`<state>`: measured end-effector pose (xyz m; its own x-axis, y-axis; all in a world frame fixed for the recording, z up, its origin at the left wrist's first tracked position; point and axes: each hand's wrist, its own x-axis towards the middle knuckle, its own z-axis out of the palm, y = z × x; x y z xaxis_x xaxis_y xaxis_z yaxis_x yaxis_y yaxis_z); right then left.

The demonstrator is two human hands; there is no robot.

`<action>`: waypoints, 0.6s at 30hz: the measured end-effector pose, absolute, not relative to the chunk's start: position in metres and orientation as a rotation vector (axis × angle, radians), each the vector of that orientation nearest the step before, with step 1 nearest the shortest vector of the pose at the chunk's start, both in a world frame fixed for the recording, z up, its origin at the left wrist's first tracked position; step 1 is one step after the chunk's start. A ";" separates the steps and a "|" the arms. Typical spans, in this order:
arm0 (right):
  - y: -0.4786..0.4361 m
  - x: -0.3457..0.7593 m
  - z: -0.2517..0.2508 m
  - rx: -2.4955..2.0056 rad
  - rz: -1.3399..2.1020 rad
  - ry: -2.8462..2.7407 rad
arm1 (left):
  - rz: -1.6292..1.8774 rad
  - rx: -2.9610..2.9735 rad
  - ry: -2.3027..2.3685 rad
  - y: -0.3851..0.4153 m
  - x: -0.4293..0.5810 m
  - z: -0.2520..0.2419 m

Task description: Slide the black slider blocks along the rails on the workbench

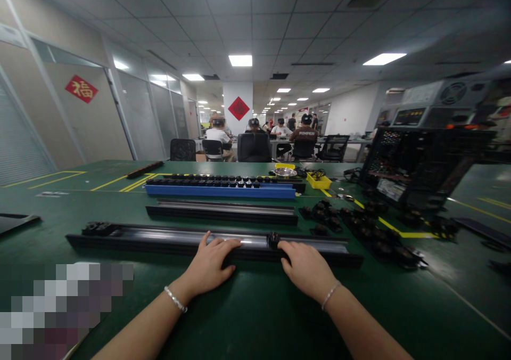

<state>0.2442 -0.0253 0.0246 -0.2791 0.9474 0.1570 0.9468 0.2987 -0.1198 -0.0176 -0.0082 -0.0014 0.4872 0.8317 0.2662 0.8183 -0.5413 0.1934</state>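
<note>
A long black channel (pixel 167 250) with a shiny metal strip (pixel 159 236) inside lies across the bench before me. My left hand (pixel 211 261) rests over its middle with fingers spread, thumb apart, touching the near edge and holding nothing. Within the right half of the channel sits a small black part (pixel 273 239). Curled fingers of my right hand (pixel 305 267) meet that part's right side; the far side of the grip is hidden. At the channel's left end sit several similar black parts (pixel 98 228).
Behind lie a second black channel (pixel 223 213) and a blue rail (pixel 219 191) with a row of black parts. Loose black parts (pixel 379 237) are heaped at right, near a yellow tray (pixel 318 180) and an open computer case (pixel 415 168). People sit farther back.
</note>
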 end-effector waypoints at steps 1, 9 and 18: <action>-0.025 0.245 0.025 -1.756 0.006 -2.367 | 0.512 2.673 1.483 -0.008 -0.018 -0.001; -0.025 0.249 0.027 -1.775 -0.007 -2.360 | 0.512 2.665 1.487 -0.010 -0.017 0.001; -0.025 0.254 0.030 -1.808 -0.040 -2.357 | 0.517 2.675 1.475 -0.007 -0.018 -0.002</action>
